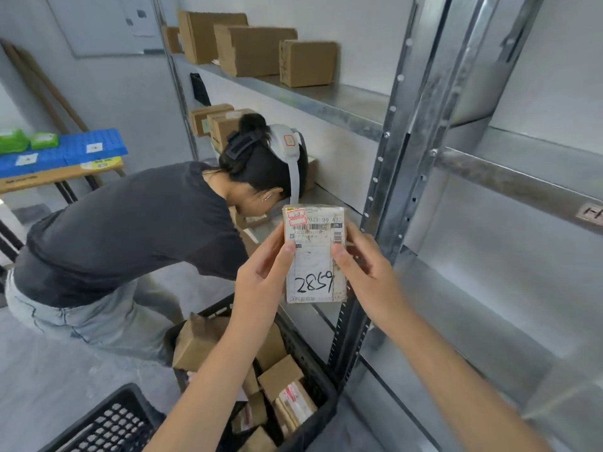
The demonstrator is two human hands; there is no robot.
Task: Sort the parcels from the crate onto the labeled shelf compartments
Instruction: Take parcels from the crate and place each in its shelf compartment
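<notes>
Both hands, L (261,272) & R (367,265), pinch labelled parcel (315,256) above crate (313,363).

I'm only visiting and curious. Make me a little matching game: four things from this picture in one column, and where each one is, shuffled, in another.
Things
1. labelled parcel
2. black crate of parcels
3. green packs
4. row of brown boxes

Places
a. on the top shelf
b. on the floor
c. on the blue tray
d. held by the left hand and right hand

Pairs: 1-d, 2-b, 3-c, 4-a
</notes>
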